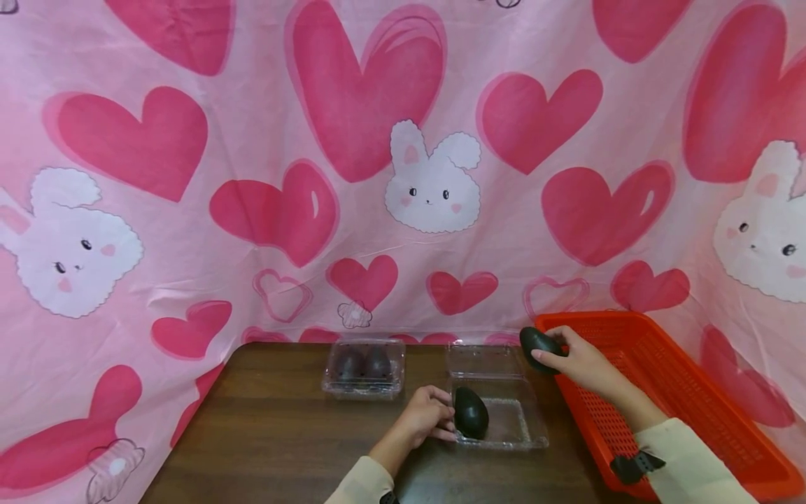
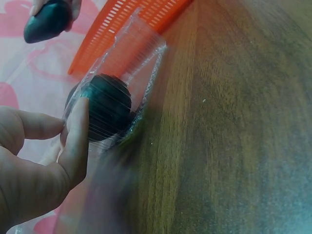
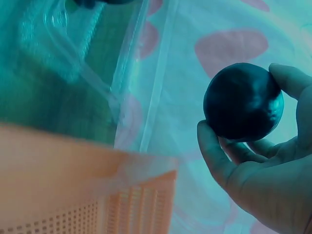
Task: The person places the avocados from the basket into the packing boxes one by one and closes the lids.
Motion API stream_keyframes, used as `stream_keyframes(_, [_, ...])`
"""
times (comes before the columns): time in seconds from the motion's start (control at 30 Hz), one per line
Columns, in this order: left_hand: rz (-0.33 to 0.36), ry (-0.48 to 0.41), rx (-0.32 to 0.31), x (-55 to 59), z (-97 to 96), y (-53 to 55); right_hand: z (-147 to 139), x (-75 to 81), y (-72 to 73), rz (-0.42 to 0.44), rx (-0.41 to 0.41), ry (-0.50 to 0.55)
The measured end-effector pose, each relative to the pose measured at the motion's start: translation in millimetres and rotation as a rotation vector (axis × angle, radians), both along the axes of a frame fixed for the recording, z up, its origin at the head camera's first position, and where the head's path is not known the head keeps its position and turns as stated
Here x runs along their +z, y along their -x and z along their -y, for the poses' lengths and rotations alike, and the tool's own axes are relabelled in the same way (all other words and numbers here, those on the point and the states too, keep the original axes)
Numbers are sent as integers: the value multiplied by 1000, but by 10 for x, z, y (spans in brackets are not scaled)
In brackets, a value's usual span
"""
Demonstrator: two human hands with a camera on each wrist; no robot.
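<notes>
My right hand [image 1: 576,357] holds a dark green avocado [image 1: 539,349] in the air by the near left rim of the orange basket. The right wrist view shows thumb and fingers around that avocado [image 3: 243,102]. My left hand [image 1: 428,418] pinches the left edge of an open clear plastic clamshell box [image 1: 525,444]. Inside the box's left half lies a second avocado [image 1: 471,413]; its dark shape shows through the clear wall in the left wrist view. The box's lid [image 1: 485,360] is folded back toward the pink cloth.
A closed clear clamshell box [image 1: 364,392] with two dark round fruits stands at the back left of the wooden table [image 1: 283,448]. On the right sits the orange perforated basket [image 1: 699,378]. A pink cloth [image 1: 264,126] with hearts and rabbits hangs behind and at the sides.
</notes>
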State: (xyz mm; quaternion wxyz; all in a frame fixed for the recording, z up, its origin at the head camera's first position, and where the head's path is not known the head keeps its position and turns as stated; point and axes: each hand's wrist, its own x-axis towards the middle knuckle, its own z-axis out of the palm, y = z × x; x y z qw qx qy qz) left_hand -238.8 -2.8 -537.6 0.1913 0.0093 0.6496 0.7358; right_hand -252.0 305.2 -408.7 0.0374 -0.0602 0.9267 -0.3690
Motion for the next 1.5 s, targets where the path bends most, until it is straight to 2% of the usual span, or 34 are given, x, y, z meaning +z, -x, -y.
stream_keyframes(0.3, [0, 0, -5, 5, 1, -10, 164, -137, -75, 31, -32, 5])
stream_keyframes(0.8, [4, 14, 2, 13, 3, 24, 371, -377, -75, 93, -15, 9])
stream_keyframes(1.07, [4, 12, 4, 13, -5, 17, 465, -508, -98, 96, 11, -15])
stream_keyframes(1.33, [2, 18, 3, 7, -2, 7, 574, -601, -95, 98, 3, -69])
stream_keyframes(1.5, [5, 21, 3, 11, 5, 8, 638, -667, -86, 112, -1, -68])
